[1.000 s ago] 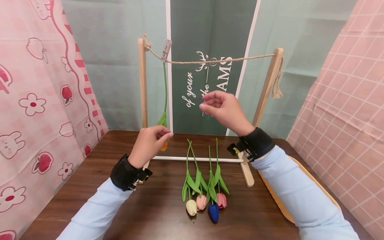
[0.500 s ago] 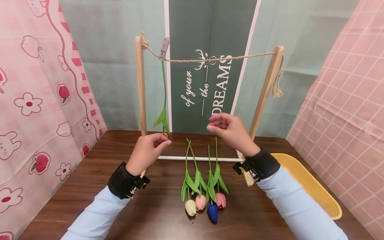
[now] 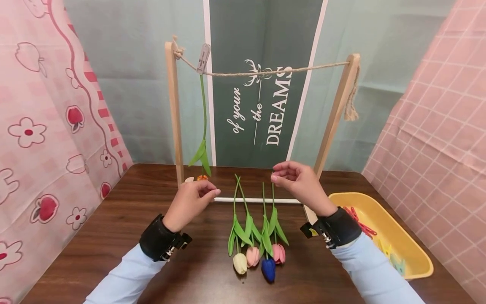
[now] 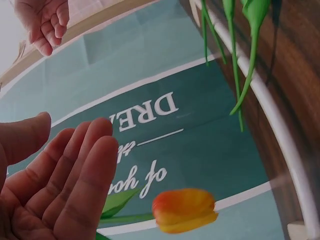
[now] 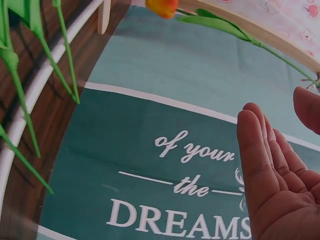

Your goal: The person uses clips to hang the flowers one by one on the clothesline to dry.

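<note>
Left fingers: on your left hand (image 3: 190, 203) the fingers (image 4: 82, 187) lie side by side, slightly bent; the thumb stands off them with a visible gap, palm bare.
Right fingers: your right hand (image 3: 303, 185) matches, fingers (image 5: 257, 155) together and gently curved, thumb apart.
Hand spacing: your two hands hang well apart above the desk (image 3: 102, 223), left one lower in the head view.
Orange tulip: the orange tulip (image 4: 184, 210) hangs bloom down beyond your left hand, which partly covers the bloom in the head view; contact cannot be told.
Clip: the grey clip (image 3: 203, 59) pinches its stem end at the rope (image 3: 235, 74), near the left post (image 3: 173, 114).
Laid tulips: cream tulip (image 3: 240, 264), pale pink tulip (image 3: 252, 256), blue tulip (image 3: 268, 270) and deep pink tulip (image 3: 279, 253) lie between your forearms, blooms toward you. The two left stems cross near their tips.
Rod: the white rod (image 3: 254, 200) runs low between the posts; all four stems cross its line.
Right post: the right post (image 3: 334, 122) leans; a frayed rope end hangs beside it.
Tray: the yellow tray (image 3: 402, 228) sits right of your right wrist, holding red, yellow and pale teal pegs (image 3: 358, 221).
Backdrop: green cloth (image 3: 228, 147), lettered "of your the DREAMS".
</note>
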A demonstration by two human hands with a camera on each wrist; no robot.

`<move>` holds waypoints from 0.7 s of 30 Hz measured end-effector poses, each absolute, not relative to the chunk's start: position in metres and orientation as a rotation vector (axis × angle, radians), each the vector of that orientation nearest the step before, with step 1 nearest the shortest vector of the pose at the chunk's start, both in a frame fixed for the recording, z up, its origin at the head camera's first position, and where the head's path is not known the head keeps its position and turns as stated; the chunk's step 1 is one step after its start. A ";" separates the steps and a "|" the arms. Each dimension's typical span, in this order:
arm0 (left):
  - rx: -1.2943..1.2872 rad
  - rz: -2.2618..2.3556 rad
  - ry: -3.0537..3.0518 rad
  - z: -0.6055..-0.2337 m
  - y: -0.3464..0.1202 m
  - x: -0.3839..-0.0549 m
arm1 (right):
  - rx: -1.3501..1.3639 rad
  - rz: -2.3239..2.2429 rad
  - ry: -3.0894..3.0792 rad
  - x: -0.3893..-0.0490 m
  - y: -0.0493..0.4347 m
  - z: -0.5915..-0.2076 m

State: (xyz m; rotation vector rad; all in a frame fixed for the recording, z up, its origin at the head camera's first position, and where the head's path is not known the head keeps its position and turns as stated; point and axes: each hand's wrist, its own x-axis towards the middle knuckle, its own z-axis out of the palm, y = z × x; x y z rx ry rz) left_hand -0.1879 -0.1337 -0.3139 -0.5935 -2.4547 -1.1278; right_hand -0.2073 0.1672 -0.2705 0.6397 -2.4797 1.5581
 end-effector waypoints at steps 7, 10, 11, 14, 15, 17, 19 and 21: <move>-0.606 -1.167 -2.505 -0.328 -0.127 -0.187 | 0.582 1.599 -2.499 -0.201 0.175 -0.293; -0.598 -1.174 -2.518 -0.332 -0.124 -0.188 | 0.549 1.581 -2.510 -0.198 0.179 -0.299; -0.595 -1.179 -2.523 -0.334 -0.124 -0.188 | 0.539 1.575 -2.513 -0.197 0.180 -0.301; -0.591 -1.188 -2.540 -0.339 -0.123 -0.189 | 0.518 1.592 -2.517 -0.195 0.183 -0.305; -0.589 -1.193 -2.547 -0.341 -0.123 -0.189 | 0.512 1.598 -2.520 -0.194 0.184 -0.306; -0.587 -1.201 -2.559 -0.345 -0.123 -0.189 | 0.505 1.609 -2.522 -0.192 0.185 -0.309; -0.588 -1.207 -2.575 -0.349 -0.124 -0.188 | 0.502 1.607 -2.523 -0.192 0.186 -0.311; -0.588 -1.209 -2.590 -0.353 -0.124 -0.188 | 0.497 1.596 -2.522 -0.191 0.187 -0.314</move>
